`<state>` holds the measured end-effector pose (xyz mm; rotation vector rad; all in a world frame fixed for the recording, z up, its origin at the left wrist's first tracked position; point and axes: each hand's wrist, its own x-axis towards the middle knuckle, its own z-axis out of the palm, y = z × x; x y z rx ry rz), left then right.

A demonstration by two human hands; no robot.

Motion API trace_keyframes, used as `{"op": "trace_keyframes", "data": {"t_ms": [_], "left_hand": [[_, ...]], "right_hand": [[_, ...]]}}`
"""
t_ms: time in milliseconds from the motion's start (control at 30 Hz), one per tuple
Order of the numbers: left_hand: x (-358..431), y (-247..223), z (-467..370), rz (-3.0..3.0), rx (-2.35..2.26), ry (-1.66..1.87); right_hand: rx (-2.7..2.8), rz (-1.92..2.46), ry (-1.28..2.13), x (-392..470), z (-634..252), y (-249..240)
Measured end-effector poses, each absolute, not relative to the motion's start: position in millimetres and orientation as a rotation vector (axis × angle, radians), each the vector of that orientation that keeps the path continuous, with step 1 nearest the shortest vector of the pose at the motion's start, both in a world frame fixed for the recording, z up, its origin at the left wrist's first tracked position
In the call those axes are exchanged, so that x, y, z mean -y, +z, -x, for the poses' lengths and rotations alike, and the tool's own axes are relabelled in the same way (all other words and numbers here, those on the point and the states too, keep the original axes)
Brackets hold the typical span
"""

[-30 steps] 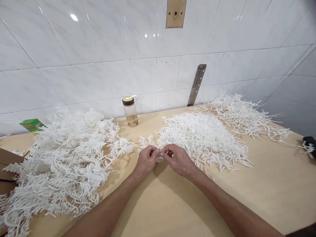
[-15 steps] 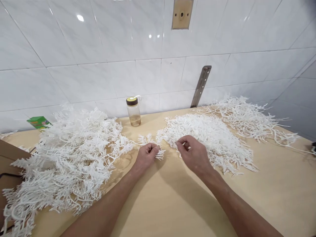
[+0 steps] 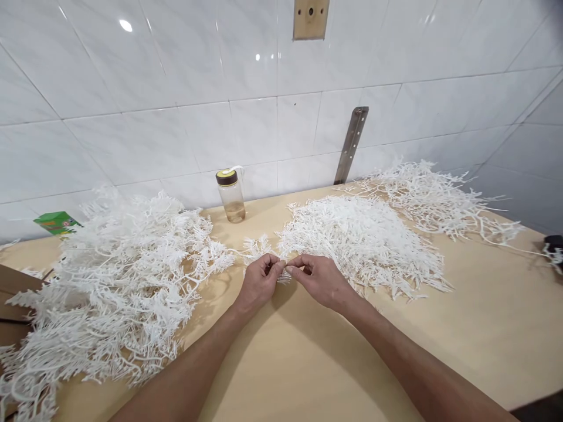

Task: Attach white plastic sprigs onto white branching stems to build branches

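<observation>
My left hand pinches a white plastic sprig, whose thin needle-like tips stick out under the fingers. Fingertips of my right hand meet those of the left and close on the same sprig; the exact grip point is hidden. To the left, a big tangled heap of white branched sprigs covers the table, with one branch trailing toward my left hand. Just beyond my right hand lies a flatter pile of small white sprigs.
A clear bottle with a dark lid stands near the tiled wall. Bare white stems lie at the back right. A metal bracket leans on the wall. A green box and a brown carton are at the left.
My right hand has moved left from the edge of the small-sprig pile to the sprig in my left hand. The whole view has shifted slightly.
</observation>
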<state>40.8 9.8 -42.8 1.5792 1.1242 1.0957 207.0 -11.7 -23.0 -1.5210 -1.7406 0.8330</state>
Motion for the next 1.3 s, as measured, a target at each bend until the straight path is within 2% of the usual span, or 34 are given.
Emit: {"op": "trace_keyframes", "data": {"t_ms": [267,367,533,667,900,1100,1300], "left_hand": [[-10,-43,-43,-1.584,-1.132,1.104],[-9,-43,-42,-1.59,-1.138,1.107],[-14,-46,-42,-1.548,-1.176,1.097],[-20,-48,-40,-1.426,-1.209,1.164],[-16,-47,-37,-1.409,-1.145,1.137],[-18,-55,-38,-1.475,-1.126,1.134],[-15,-52,-39,-1.556,-1.114,1.171]], "right_hand": [[1.717,1.566,0.842,10,-205,-25],[1.771,1.47,0.783,10,-204,-31],[2.007,1.171,0.492,16,-197,-37],[2.129,1.049,0.487,23,-194,-35],[1.717,1.442,0.405,9,-229,-26],[1.501,1.61,0.038,0,-256,-24],[1.729,1.486,0.596,9,-223,-25]]}}
